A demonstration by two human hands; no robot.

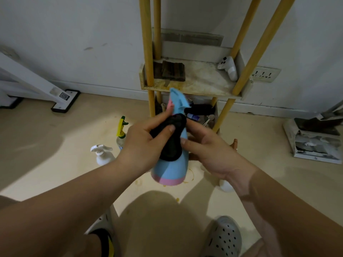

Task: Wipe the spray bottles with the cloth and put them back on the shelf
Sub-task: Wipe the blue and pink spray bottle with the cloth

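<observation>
Left hand (146, 143) is pinching the soft cloth (172, 141) against the probably light, slippery spray bottle (170, 169) while right hand (209, 151) is gripping its middle, likely the safest hold.

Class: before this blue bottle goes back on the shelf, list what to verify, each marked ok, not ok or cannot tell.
1. Blue bottle held: ok, right hand grips it.
2. Black cloth on bottle: ok, left hand holds it there.
3. Bottle wiped all round: cannot tell.
4. Bare spot on shelf: ok, mid-board.
5. Other bottles finished: not ok, white bottle and yellow-trigger bottle stand on the floor.
</observation>
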